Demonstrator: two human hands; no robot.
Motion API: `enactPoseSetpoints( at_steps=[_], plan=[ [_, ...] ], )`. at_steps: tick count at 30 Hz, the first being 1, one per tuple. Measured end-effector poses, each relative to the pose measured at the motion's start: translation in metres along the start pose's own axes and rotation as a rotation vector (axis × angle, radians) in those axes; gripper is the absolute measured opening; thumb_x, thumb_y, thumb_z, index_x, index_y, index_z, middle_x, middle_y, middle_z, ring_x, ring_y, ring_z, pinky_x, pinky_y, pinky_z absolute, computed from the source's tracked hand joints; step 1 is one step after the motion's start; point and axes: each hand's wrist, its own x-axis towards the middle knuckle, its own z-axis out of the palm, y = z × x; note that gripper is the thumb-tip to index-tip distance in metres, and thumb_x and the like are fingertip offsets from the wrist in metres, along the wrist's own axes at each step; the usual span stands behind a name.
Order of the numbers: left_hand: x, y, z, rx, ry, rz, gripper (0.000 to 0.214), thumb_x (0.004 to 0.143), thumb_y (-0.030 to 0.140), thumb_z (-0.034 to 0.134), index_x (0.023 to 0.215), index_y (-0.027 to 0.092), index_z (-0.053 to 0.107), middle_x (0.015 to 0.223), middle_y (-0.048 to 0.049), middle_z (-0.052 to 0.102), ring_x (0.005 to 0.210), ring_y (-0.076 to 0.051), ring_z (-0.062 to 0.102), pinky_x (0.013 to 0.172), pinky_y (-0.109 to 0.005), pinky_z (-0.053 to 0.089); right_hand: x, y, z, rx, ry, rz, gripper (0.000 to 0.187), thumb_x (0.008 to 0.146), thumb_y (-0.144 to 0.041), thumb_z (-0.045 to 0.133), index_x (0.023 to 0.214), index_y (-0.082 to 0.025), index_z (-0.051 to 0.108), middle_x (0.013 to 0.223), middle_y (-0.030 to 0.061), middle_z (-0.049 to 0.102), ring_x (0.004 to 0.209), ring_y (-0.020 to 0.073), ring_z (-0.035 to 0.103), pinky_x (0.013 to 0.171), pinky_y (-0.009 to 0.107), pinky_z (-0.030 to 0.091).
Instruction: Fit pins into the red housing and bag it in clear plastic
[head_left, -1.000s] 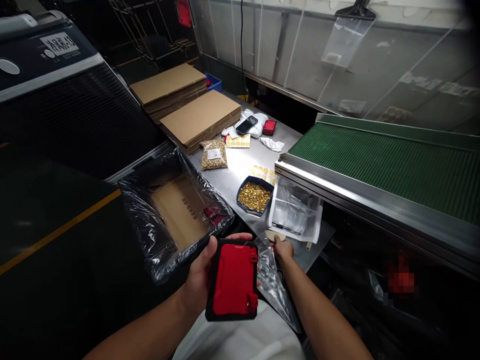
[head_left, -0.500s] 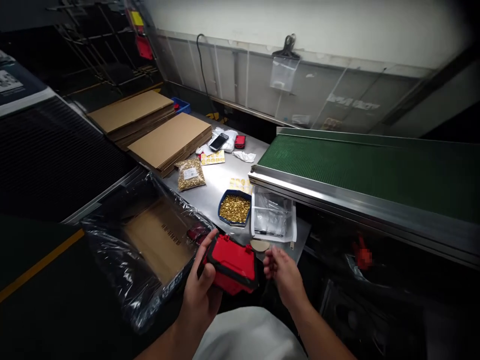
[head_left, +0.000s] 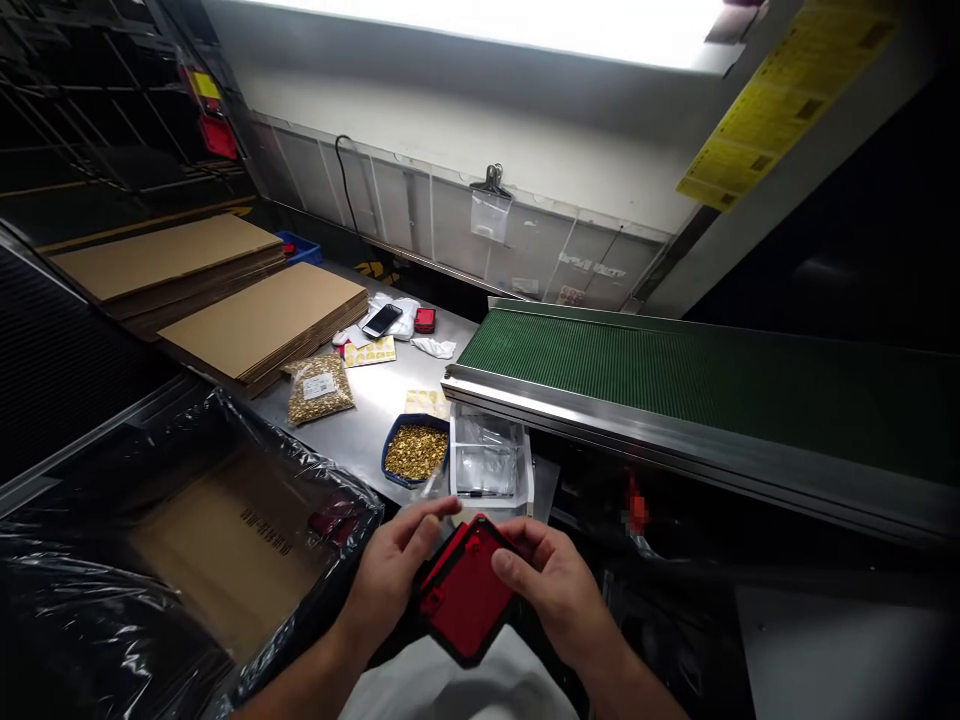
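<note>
Over lap | flat red-and-black plastic case [head_left: 466, 596] | left hand [head_left: 394, 575], right hand [head_left: 559, 595] fingers clamped on its edges

Print on the cardboard box [head_left: 247, 545] is illegible.

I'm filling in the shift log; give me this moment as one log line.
left hand: holds red case | right hand: on case too | blue tray of gold parts ahead
</note>
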Motion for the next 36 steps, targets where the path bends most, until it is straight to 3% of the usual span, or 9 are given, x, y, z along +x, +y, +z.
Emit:
enactPoseSetpoints(
  at_steps=[2, 4, 6, 8, 11, 15, 18, 29, 36],
  plan=[
    [0.007, 0.009, 0.007, -0.184, -0.198, -0.226, 0.049, 0.091, 0.055, 0.056, 0.117, 0.014, 0.066, 0.106, -0.0121, 0.068, 0.098, -0.024, 0.063, 0.084, -0.029, 0.05, 0.001, -0.003, 0.0, -0.018, -0.051, 0.004, 0.035, 0.073, -0.043, 0.08, 0.094, -0.017, 0.071, 0.087, 0.0064, 0.071, 0.073, 0.0132, 0.062, 0.066, 0.023, 0.05],
    [0.01, 0.015, 0.017, -0.404, -0.3, -0.459, 0.053, 0.09, 0.059, 0.054, 0.109, 0.011, 0.068, 0.088, -0.0103, 0.07, 0.077, -0.018, 0.065, 0.067, -0.023, 0.05, 0.002, -0.005, 0.002, -0.043, -0.065, -0.01, 0.035, 0.073, -0.044, 0.08, 0.095, -0.017, 0.072, 0.092, 0.0068, 0.072, 0.078, 0.0141, 0.063, 0.07, 0.023, 0.05],
    [0.008, 0.018, 0.028, -0.563, -0.294, -0.651, 0.056, 0.092, 0.061, 0.05, 0.099, 0.009, 0.07, 0.079, -0.0096, 0.069, 0.066, -0.014, 0.063, 0.062, -0.021, 0.05, 0.004, -0.008, 0.003, -0.093, -0.025, -0.009, 0.035, 0.075, -0.045, 0.078, 0.098, -0.018, 0.072, 0.09, 0.0063, 0.072, 0.079, 0.0148, 0.063, 0.071, 0.023, 0.051],
    [0.005, 0.02, 0.04, -0.678, -0.246, -0.756, 0.063, 0.093, 0.064, 0.042, 0.097, 0.008, 0.069, 0.08, -0.0114, 0.069, 0.064, -0.015, 0.063, 0.063, -0.022, 0.051, 0.006, -0.011, 0.003, -0.153, 0.039, 0.018, 0.037, 0.08, -0.049, 0.072, 0.102, -0.019, 0.07, 0.076, 0.004, 0.07, 0.07, 0.0145, 0.062, 0.063, 0.023, 0.049],
    [-0.001, 0.021, 0.053, -0.777, -0.138, -0.809, 0.065, 0.091, 0.067, 0.042, 0.101, 0.009, 0.068, 0.085, -0.013, 0.069, 0.066, -0.016, 0.063, 0.064, -0.024, 0.052, 0.01, -0.012, -0.002, -0.203, 0.086, 0.04, 0.04, 0.086, -0.054, 0.061, 0.099, -0.018, 0.07, 0.062, 0.0009, 0.062, 0.059, 0.0131, 0.056, 0.054, 0.023, 0.044],
    [-0.004, 0.015, 0.063, -0.807, 0.01, -0.89, 0.066, 0.084, 0.071, 0.053, 0.1, 0.008, 0.068, 0.083, -0.0134, 0.068, 0.064, -0.016, 0.062, 0.061, -0.024, 0.051, 0.017, -0.003, -0.013, -0.213, 0.104, 0.074, 0.043, 0.087, -0.056, 0.058, 0.088, -0.015, 0.071, 0.072, 0.0028, 0.063, 0.061, 0.0108, 0.052, 0.056, 0.022, 0.041],
    [-0.004, 0.004, 0.065, -0.803, 0.102, -0.949, 0.067, 0.08, 0.073, 0.056, 0.095, 0.009, 0.068, 0.078, -0.0118, 0.067, 0.063, -0.018, 0.061, 0.062, -0.028, 0.052, 0.024, 0.012, -0.022, -0.145, 0.1, 0.178, 0.044, 0.086, -0.057, 0.059, 0.086, -0.014, 0.07, 0.068, 0.0013, 0.06, 0.059, 0.0095, 0.049, 0.055, 0.021, 0.038],
    [0.001, -0.04, 0.054, -0.964, 0.418, -1.119, 0.061, 0.084, 0.066, 0.057, 0.112, 0.013, 0.066, 0.087, -0.0113, 0.069, 0.068, -0.021, 0.064, 0.063, -0.031, 0.055, 0.055, 0.079, -0.038, 0.087, 0.033, 0.547, 0.04, 0.088, -0.052, 0.058, 0.081, -0.014, 0.068, 0.066, 0.0016, 0.06, 0.056, 0.0096, 0.051, 0.055, 0.021, 0.039],
    [-0.003, -0.063, 0.044, -1.015, 0.461, -1.153, 0.066, 0.083, 0.073, 0.052, 0.116, 0.018, 0.065, 0.09, -0.0098, 0.07, 0.072, -0.022, 0.065, 0.07, -0.036, 0.055, 0.062, 0.112, -0.042, 0.107, 0.007, 0.681, 0.04, 0.088, -0.053, 0.057, 0.083, -0.014, 0.067, 0.064, 0.0016, 0.061, 0.054, 0.0097, 0.05, 0.052, 0.022, 0.038]
  ],
)
